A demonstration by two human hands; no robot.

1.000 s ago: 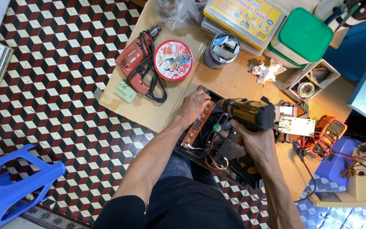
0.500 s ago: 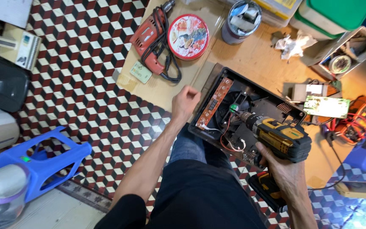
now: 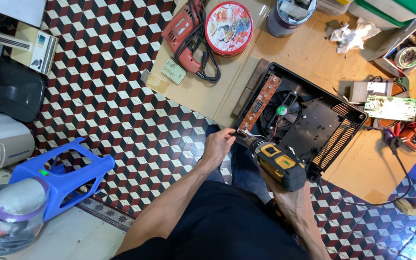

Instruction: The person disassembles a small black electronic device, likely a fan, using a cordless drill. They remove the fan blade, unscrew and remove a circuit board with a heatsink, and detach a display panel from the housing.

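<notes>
The yellow drill (image 3: 278, 166), gripped in the right hand (image 3: 297, 204), has dropped to the black casing's (image 3: 314, 120) near corner; left hand (image 3: 217, 144) fingers pinch there, steadying a screw, which next needs straight pressure.

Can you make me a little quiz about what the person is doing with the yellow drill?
1. True or false: the right hand holds the yellow and black cordless drill.
2. What does the drill's tip point at: A the round red tin, B the near corner of the open black plastic casing, C the blue plastic stool?
3. Which hand pinches at the casing's corner by the long brown circuit board?

Key: 1 true; 2 B; 3 the left hand.
</notes>
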